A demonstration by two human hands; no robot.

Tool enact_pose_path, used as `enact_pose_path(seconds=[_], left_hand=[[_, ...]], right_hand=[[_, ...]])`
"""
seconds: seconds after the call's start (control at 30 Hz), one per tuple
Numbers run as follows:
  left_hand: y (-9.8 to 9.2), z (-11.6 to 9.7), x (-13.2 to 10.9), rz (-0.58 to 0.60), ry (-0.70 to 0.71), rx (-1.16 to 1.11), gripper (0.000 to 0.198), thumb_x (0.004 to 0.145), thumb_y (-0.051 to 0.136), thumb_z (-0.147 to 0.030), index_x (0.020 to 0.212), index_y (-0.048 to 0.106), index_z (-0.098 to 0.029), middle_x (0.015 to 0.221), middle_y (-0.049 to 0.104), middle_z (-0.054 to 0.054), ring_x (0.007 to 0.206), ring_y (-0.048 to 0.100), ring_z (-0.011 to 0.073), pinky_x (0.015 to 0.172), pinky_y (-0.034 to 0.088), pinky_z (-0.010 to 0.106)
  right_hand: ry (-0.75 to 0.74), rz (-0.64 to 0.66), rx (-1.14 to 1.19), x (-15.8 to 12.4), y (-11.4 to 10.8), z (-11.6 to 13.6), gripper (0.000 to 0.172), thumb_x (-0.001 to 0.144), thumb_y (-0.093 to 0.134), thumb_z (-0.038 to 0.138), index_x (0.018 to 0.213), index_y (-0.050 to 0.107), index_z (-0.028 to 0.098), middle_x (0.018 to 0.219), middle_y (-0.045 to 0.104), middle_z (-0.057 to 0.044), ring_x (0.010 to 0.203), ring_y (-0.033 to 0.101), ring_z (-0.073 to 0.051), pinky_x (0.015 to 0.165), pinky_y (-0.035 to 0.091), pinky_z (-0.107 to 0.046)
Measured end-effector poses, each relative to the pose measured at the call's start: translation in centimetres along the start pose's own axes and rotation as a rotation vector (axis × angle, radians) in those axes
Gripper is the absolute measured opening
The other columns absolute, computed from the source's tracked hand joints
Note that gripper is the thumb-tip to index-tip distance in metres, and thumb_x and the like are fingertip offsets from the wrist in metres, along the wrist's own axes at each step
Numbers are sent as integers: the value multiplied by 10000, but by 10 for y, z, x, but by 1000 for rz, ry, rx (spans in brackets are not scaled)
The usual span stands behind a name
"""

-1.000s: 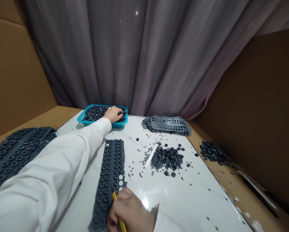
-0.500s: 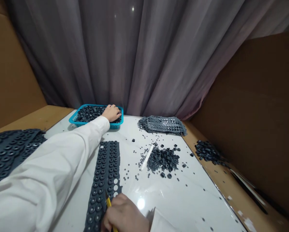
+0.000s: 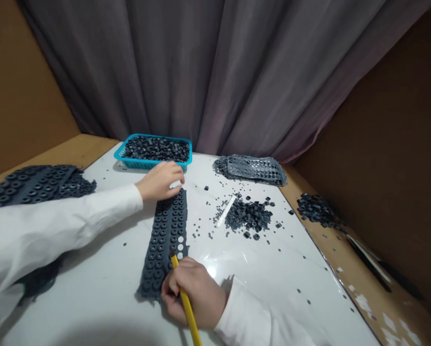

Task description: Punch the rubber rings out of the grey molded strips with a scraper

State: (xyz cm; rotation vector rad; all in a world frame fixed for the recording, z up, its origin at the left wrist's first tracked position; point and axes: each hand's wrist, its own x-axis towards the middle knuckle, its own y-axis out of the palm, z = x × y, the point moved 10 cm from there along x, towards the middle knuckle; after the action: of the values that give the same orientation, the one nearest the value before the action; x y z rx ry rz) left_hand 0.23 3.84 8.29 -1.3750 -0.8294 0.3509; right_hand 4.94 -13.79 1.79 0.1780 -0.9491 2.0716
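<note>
My left hand (image 3: pixel 160 181) hovers at the far end of a dark grey rubber sheet (image 3: pixel 167 226) bearing rows of ring-shaped bumps. Its thumb and fingers are apart, with nothing visible between them. Near the sheet's close end, my right hand (image 3: pixel 197 290) is closed around a slim yellow-handled tool with a dark pointed tip (image 3: pixel 186 305). The tip points at the sheet's middle. Several round holes along the sheet's right side show the white table. Just beyond my left hand stands a blue basket (image 3: pixel 129 162) full of small black parts.
Loose small black parts (image 3: pixel 251 215) lie right of the sheet, beside a white strip (image 3: pixel 226 211). Stacked punched sheets (image 3: pixel 254 169) lie behind them. More bumpy sheets (image 3: pixel 31 185) lie at left, and another black pile (image 3: pixel 316 209) at right. Cardboard walls and a grey curtain (image 3: pixel 172 72) enclose the table.
My left hand has come out of the blue basket and back toward me, over the sheet's far end. My right hand still grips the yellow tool. The view has shifted.
</note>
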Motion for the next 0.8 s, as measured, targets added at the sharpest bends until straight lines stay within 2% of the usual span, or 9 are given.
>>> enact_pose_path(seconds=[0.07,0.13,0.2,0.27,0.3,0.4,0.57,0.8], left_hand=[[13,-31,-28,117,49,-90,155,814,495,-264,820,630,-189,853,603,50,872,497,208,798,353,337],[25,-47,-50,186,32,-193,138,810,515,-271,826,628,-192,834,606,37,847,503,197,782,365,319],[35,-55,-64,216,-11,-288,133,798,536,-275,850,621,-187,845,610,32,837,512,191,770,379,306],[41,-56,-68,210,-55,-354,142,781,551,-265,872,610,-174,840,606,34,823,519,187,753,393,293],[42,-56,-68,202,-69,-376,146,772,555,-257,876,606,-169,828,601,34,813,521,185,742,399,289],[44,-57,-63,179,-76,-408,139,744,563,-235,856,603,-161,781,585,27,776,523,177,719,407,278],[52,-60,-58,252,-67,-427,146,706,569,-200,835,625,-160,761,599,23,742,551,164,699,412,260],[57,-66,-52,343,-64,-338,190,683,572,-189,855,648,-168,767,627,30,750,577,179,674,416,261]], right_hand=[[20,1,119,2,-6,1,223,686,513,161,683,301,228,639,625,20,581,552,-119,663,411,-261],[118,-71,280,6,-24,-13,214,735,557,246,696,348,225,653,632,11,583,557,-123,638,415,-262],[324,-289,425,3,-53,-47,158,841,473,356,776,442,215,677,635,-15,606,561,-134,604,415,-263],[488,-431,487,-1,-71,-78,303,914,319,395,965,531,184,661,625,-29,606,550,-145,591,411,-273],[543,-444,489,-2,-73,-90,361,918,301,401,1015,557,166,616,608,-21,556,522,-139,565,398,-268],[619,-444,442,-1,-72,-111,369,884,380,383,935,642,128,532,570,-11,491,485,-125,522,379,-253],[615,-511,351,-1,-70,-111,209,806,478,277,703,604,148,508,570,4,464,515,-114,487,395,-225],[606,-497,331,0,-68,-105,178,797,469,240,706,593,152,507,576,12,477,565,-125,491,443,-220]])
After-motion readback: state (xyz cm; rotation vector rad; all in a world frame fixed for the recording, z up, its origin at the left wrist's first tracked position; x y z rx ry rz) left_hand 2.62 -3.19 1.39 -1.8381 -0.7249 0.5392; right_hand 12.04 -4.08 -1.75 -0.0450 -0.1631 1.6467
